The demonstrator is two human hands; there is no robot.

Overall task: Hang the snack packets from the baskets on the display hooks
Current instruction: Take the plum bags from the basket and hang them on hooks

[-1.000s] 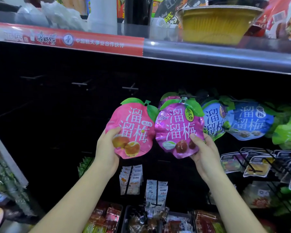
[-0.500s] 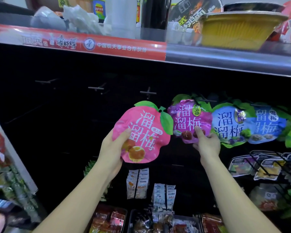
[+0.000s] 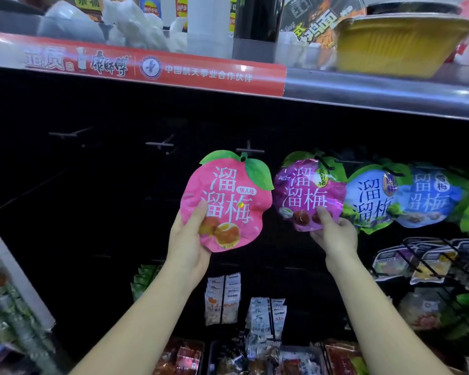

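Blue packets hung. Purple packet pinched by right hand, pink packet by left hand at hook. Bare hooks unfilled at rack left.

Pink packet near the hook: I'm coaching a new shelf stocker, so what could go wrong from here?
1. The left hand holds the pink packet low down, so its top hole might miss the hook and the packet could drop.
2. Its leaf sits close beside the purple packet that the right hand holds; pushing in might nudge that one.
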